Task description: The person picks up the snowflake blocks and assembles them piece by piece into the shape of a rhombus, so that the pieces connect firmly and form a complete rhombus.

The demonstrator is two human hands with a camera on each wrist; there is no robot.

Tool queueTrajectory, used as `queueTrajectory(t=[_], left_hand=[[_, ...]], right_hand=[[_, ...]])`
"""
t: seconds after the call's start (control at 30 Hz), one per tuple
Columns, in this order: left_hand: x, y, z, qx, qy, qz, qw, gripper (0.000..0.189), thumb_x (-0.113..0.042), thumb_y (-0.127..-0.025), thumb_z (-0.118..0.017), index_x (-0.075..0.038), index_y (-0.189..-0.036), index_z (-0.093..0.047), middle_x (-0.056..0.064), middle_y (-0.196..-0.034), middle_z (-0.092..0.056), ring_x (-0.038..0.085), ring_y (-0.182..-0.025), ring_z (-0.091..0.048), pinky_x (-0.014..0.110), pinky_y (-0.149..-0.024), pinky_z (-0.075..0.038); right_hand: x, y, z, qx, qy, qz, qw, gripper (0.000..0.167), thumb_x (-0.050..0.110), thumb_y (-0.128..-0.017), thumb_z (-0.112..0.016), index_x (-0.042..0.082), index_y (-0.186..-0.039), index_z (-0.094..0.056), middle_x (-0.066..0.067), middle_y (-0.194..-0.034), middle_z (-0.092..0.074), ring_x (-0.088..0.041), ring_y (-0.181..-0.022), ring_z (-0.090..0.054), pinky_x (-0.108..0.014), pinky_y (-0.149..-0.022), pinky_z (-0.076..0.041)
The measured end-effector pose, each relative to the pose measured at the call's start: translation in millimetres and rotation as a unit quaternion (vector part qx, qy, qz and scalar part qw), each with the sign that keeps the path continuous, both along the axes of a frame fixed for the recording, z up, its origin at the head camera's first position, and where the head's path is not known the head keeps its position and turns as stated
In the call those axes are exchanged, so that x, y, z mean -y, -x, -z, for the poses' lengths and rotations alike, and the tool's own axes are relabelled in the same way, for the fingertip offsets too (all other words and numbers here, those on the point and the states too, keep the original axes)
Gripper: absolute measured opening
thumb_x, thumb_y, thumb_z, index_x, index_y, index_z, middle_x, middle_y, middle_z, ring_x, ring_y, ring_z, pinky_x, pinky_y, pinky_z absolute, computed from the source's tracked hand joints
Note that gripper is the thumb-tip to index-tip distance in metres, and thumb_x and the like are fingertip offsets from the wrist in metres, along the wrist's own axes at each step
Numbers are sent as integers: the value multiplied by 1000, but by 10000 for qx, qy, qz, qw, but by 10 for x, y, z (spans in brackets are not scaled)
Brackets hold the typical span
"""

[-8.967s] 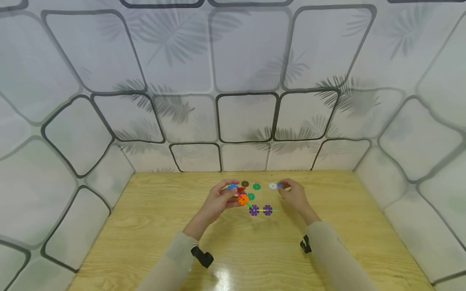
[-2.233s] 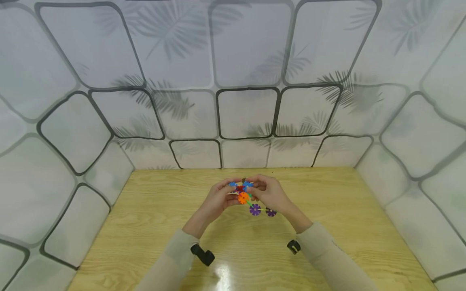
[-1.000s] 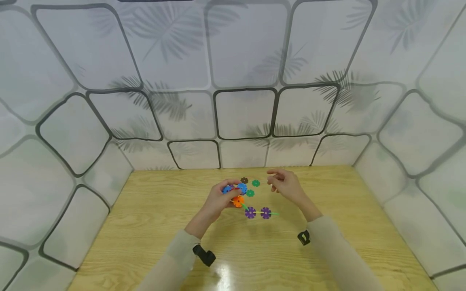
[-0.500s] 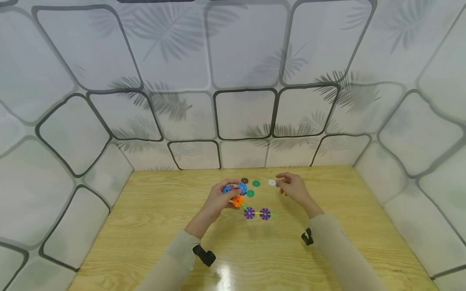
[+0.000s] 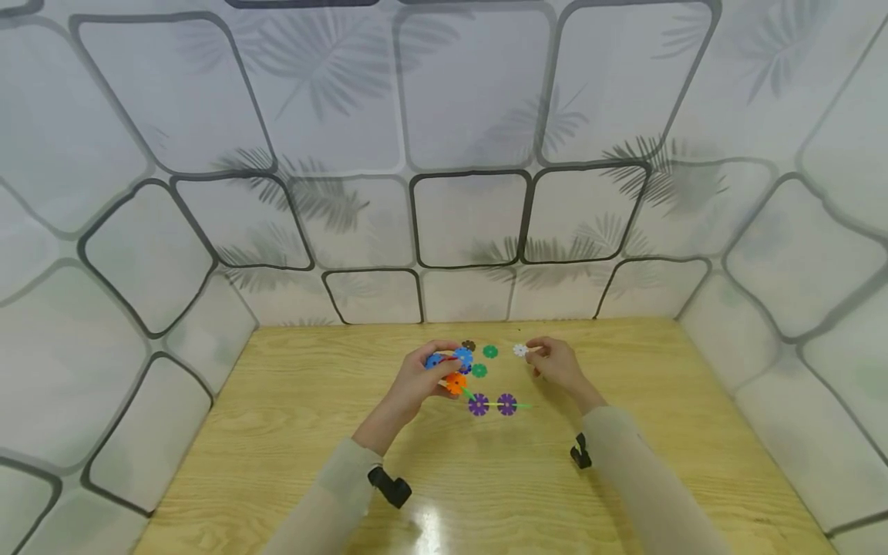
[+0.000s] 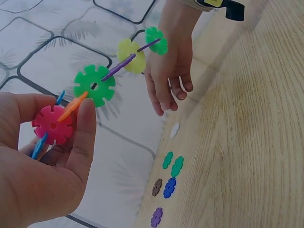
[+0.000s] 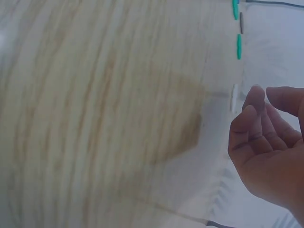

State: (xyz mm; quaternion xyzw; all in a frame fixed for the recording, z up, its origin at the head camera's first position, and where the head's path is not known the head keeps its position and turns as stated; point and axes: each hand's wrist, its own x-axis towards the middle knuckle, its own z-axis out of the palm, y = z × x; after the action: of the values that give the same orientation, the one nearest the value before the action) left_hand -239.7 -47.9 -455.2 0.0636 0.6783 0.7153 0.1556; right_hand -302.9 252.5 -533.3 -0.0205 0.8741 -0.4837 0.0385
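My left hand [image 5: 419, 378] grips a chain of notched plastic snowflake discs. In the left wrist view, its fingers and thumb surround a red disc [image 6: 52, 124] with blue discs fitted at two sides and an orange disc [image 6: 72, 106] at another. From there the chain runs on through green [image 6: 94, 86], purple, yellow [image 6: 131, 56] and a green end disc [image 6: 156, 41]. My right hand [image 5: 560, 366] is at a white disc [image 5: 520, 350] lying flat on the table. In the right wrist view its fingers are loosely bent, thumb apart, with nothing between them.
Loose discs lie on the wooden table [image 5: 333, 432] between the hands: green [image 5: 490, 351], another green, brown [image 5: 469, 345], blue [image 6: 169, 187] and purple [image 6: 156, 217]. A patterned wall [image 5: 468, 223] stands behind the table, with side walls left and right.
Earlier my right hand held a blue disc, then brought it to the chain. Now that disc is on the chain, and my right hand has moved back right to the white disc.
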Motion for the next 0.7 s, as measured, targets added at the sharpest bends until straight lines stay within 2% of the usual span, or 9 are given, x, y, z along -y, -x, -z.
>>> queueTrajectory(t=[0.13, 0.4, 0.57, 0.7], left_hand=[[3, 1, 0, 2, -40, 18, 10000, 35, -9, -103, -67, -6, -138, -65, 27, -122, -66, 14, -81, -68, 33, -67, -66], [10, 3, 7, -38, -53, 64, 10000, 33, -10, -104, -66, -5, -137, -65, 27, -123, -65, 14, -80, -67, 33, -66, -66], [18, 25, 24, -46, -30, 107, 9999, 37, -11, -104, -66, -4, -140, -62, 21, -117, -67, 14, -80, -65, 32, -66, -66], [21, 37, 43, -70, -2, 134, 9999, 37, -11, -104, -66, -5, -140, -62, 12, -109, -68, 14, -80, -64, 32, -67, -65]], right_hand=[[11, 33, 64, 34, -94, 59, 9999, 38, 12, -101, -62, -7, -134, -62, -18, -95, -76, -15, -66, -66, -23, -60, -51], [26, 86, 167, 73, -287, 189, 9994, 40, 11, -100, -64, -6, -136, -60, -10, -80, -70, -11, -60, -61, -21, -58, -48], [26, 135, 210, -4, -405, 215, 9989, 41, 12, -99, -66, -5, -135, -61, -9, -81, -70, -11, -59, -61, -22, -56, -48], [14, 185, 248, -150, -684, 203, 9973, 41, 16, -98, -67, -4, -133, -64, -12, -87, -73, -12, -64, -63, -23, -62, -50]])
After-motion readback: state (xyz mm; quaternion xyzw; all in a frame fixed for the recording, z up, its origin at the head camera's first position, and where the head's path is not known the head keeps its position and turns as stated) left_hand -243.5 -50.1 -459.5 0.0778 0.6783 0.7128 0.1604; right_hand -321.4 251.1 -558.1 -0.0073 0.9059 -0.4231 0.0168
